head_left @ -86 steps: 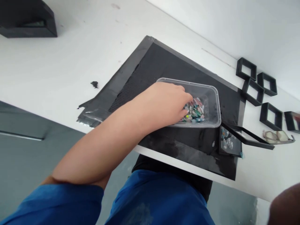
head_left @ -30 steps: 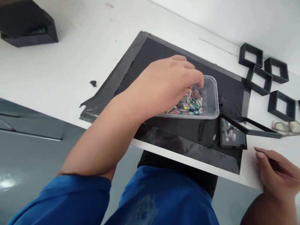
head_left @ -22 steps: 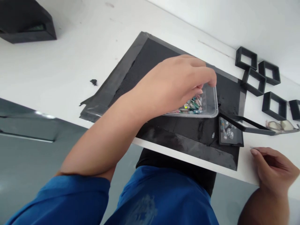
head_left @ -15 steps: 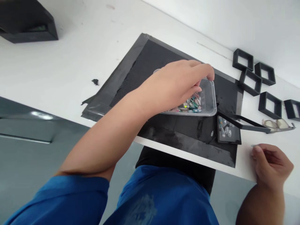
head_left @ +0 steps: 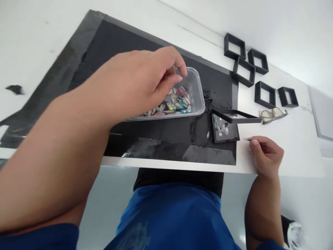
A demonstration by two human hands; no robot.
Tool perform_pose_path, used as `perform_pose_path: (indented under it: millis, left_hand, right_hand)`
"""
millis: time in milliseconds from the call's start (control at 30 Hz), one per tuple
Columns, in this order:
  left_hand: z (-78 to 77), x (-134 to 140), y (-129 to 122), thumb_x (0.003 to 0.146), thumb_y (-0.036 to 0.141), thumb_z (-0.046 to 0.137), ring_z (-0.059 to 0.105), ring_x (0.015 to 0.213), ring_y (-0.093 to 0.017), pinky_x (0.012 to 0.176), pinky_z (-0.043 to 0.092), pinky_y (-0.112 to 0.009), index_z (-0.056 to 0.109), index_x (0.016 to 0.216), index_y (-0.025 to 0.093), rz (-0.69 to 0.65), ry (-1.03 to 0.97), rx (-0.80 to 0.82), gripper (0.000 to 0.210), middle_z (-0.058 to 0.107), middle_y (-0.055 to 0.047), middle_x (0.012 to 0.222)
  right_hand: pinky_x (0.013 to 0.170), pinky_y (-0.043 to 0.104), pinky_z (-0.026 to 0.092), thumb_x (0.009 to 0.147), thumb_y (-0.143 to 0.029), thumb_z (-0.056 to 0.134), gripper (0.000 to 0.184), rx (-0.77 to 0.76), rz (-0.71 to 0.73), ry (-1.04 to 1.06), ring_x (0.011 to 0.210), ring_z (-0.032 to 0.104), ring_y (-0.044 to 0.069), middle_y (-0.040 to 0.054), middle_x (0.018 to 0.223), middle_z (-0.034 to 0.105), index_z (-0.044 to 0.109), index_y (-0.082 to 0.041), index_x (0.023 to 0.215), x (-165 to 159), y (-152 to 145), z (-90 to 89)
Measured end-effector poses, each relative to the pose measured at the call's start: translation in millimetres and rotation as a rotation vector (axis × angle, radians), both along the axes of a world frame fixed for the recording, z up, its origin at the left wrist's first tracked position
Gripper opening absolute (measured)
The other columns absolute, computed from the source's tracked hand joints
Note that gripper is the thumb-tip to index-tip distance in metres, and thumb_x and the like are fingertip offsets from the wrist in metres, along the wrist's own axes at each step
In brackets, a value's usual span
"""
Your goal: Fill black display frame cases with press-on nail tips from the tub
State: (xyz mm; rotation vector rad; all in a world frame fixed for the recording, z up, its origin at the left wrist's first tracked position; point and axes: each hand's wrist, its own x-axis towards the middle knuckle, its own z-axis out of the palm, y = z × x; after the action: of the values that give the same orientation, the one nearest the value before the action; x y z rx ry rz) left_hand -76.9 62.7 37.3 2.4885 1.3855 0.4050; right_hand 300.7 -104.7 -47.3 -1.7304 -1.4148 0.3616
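My left hand (head_left: pixel 145 78) hovers over a clear plastic tub (head_left: pixel 199 92), fingers bent, thumb and index tips a little apart with nothing seen between them. Inside the tub lies a heap of small false nails (head_left: pixel 182 99) in teal, pink and silver; my hand and forearm cover its left part. At the right, my right hand (head_left: pixel 266 154) is closed in a pinch on a small pale piece (head_left: pixel 247 139), which looks like a false nail. Close by stands a small black case (head_left: pixel 226 140) with its framed lid (head_left: pixel 239 116) raised and several clear and coloured nails (head_left: pixel 223 129) inside.
A black mat (head_left: pixel 166 149) lies under the tub and case, with a loose clear nail (head_left: pixel 207 134) on it. Several black square frames (head_left: pixel 244 71) sit at the back right, near a pair of glasses (head_left: pixel 273 114). A black scrap (head_left: pixel 15 89) lies far left on the white table (head_left: pixel 291 152).
The view has swung rightward, so things appear further left. My left hand remains above the tub, its index and thumb lifted clear of the nails. My right hand still pinches the small piece.
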Motion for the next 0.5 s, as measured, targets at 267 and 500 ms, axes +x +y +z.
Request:
perform_pose_path:
  millis: [267,500]
  left_hand:
    - [-3.1,1,-4,0.104,0.038,0.040,0.058,0.089,-0.014,0.080,0.039,-0.030,0.043,0.154,0.023,-0.021,-0.068,0.027,0.052,0.070,-0.004,0.117]
    - [-4.6,0,-1,0.104,0.036,0.036,0.063,0.101,-0.020,0.088,0.048,-0.037,0.043,0.155,0.023,-0.075,-0.092,0.006,0.053,0.069,-0.009,0.127]
  right_hand:
    - [0.063,0.032,0.058,0.094,-0.044,0.080,0.022,0.001,0.059,-0.003,0.068,0.069,0.017,0.0022,0.077,0.074,0.080,-0.022,0.090,-14,5,7.0]
    - [0.053,0.034,0.049,0.102,-0.053,0.066,0.028,0.151,0.017,-0.055,0.054,0.058,0.016,-0.0020,0.066,0.062,0.067,-0.027,0.091,-43,-3,1.2]
